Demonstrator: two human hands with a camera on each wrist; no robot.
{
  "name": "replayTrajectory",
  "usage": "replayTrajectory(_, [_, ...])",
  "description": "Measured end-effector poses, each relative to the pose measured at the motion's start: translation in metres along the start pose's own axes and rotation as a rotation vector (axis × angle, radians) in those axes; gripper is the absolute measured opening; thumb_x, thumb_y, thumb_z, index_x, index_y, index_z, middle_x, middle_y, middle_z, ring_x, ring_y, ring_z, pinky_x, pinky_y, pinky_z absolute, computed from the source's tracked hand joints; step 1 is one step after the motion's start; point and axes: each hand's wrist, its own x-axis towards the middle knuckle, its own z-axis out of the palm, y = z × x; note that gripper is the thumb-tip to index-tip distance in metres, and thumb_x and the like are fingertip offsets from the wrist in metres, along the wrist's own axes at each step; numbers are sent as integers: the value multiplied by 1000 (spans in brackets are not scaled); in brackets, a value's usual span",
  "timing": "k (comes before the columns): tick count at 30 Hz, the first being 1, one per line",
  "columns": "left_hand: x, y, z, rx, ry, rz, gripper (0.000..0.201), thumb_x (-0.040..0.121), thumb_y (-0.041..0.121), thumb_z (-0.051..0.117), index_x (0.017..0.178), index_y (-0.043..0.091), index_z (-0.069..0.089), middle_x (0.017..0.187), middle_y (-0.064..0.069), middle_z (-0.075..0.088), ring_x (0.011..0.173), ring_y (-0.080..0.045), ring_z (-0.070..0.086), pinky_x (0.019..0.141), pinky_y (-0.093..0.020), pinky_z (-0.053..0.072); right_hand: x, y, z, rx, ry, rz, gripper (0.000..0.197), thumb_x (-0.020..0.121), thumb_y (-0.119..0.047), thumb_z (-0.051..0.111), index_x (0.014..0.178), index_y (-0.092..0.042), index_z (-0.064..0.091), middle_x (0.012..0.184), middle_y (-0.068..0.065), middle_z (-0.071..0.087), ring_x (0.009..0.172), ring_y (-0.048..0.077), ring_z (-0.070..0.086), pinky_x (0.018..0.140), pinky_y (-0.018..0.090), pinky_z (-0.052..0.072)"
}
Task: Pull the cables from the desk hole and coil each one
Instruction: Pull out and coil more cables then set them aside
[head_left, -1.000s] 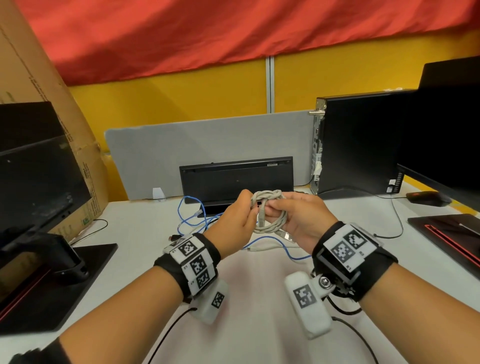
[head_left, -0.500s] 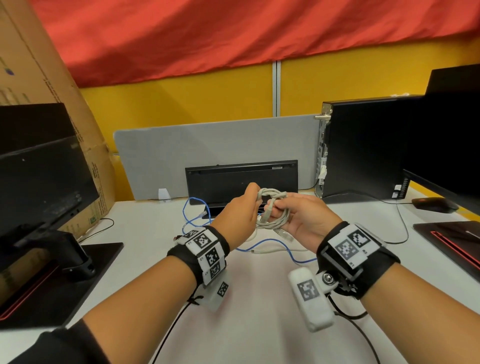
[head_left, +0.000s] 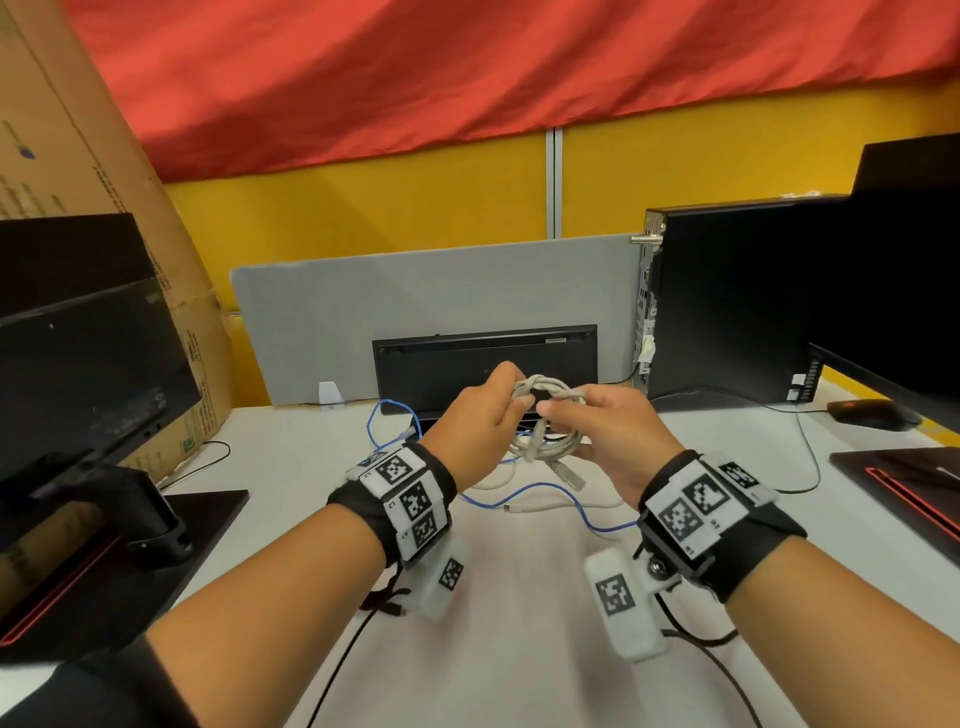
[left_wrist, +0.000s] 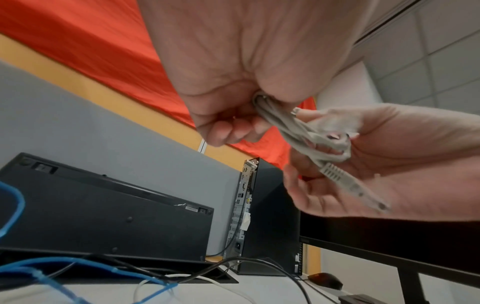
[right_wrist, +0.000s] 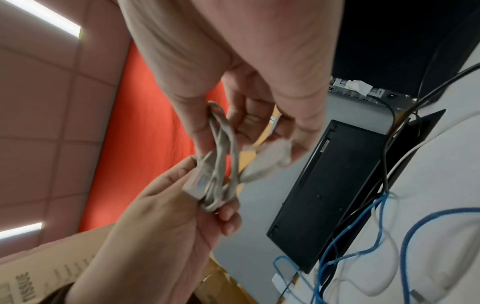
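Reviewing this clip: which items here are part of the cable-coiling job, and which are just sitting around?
Job:
- grey cable, coiled, held by left hand and right hand
- blue cable, loose on desk
- white cable, loose on desk
- desk hole

Lying about:
- keyboard
- PC tower
- mouse
- cardboard box

Both forearms are reaching forward over the desk, and the two hands are meeting in the air, close to each other. The left hand (head_left: 480, 415) is curling its fingers (left_wrist: 226, 131) and gripping the gray cable coil (head_left: 545, 421) at its upper left side. The right hand (head_left: 605, 431) is holding the same coil from the right, with the thumb on the near side and the fingers (right_wrist: 246, 121) bent around the loops. Both wrists are wearing black bands with white marker tags, and a small white camera unit is hanging under each one.
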Motion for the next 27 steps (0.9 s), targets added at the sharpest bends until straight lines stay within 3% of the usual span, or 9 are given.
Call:
replayTrajectory(4, [-2,-3,5,10,22,-32,13,103,29,36,98,19,42,68,-3,52,57,-16,44,56,-39,45,-3,6,8,91,-6,-17,19,86,-15,70,88,4,72,70,11,66,65,21,61,65,30,52])
replayTrajectory(7, [-3,-8,6,51,55,-113,13,103,29,35,100,18,41,71,-5,52,59,-17,46,59,-41,49,-5,7,13,94,58,-40,19,83,-16,74,100,-9,67,72,10,73,66,19,69,62,29,53])
replayTrajectory(9, [-6,-8,7,61,89,-129,11,103,29,35,102,19,40,72,-5,53,59,-17,48,59,-41,51,-4,10,14,-16,150,-94,24,82,-15,74,102,-16,61,72,7,75,66,16,73,60,30,56])
replayTrajectory(11, [-8,-10,8,39,139,-112,8,103,28,36,100,22,40,70,-3,52,58,-16,47,57,-40,50,-3,14,16,-254,245,-226,15,84,-20,72,95,-18,63,68,1,74,64,11,71,62,28,57])
replayTrajectory(14, [-10,-16,6,0,194,-120,9,102,28,38,96,24,43,67,-1,50,57,-15,45,55,-36,46,-1,19,18,-385,264,-301,8,85,-25,71,84,-17,69,67,-3,71,62,8,67,66,26,54])
replayTrajectory(18, [-15,-28,3,53,147,-160,16,103,29,37,91,20,44,69,-2,50,58,-16,45,58,-40,46,1,21,23,-68,2,2,20,93,-17,62,76,-9,69,71,5,66,68,17,56,73,34,47])
replayTrajectory(21, [-19,-36,0,-32,92,-220,23,103,25,38,80,24,41,68,-1,47,58,-15,42,57,-35,41,-3,21,28,209,-244,144,21,99,-12,50,82,-8,61,70,4,58,62,12,49,61,22,40])
replayTrajectory(23, [-23,-38,-4,-99,55,-233,27,102,22,41,76,23,40,67,-1,44,60,-16,41,58,-35,40,-5,23,34,333,-375,204,21,98,-9,44,80,-11,54,67,2,53,58,10,44,62,24,34])
replayTrajectory(27, [-30,-47,-26,-167,-30,-292,27,98,25,52,73,18,47,66,2,48,59,-12,43,56,-24,37,-6,27,47,427,-383,288,17,98,-12,44,86,-10,57,60,1,50,56,12,35,64,27,33])
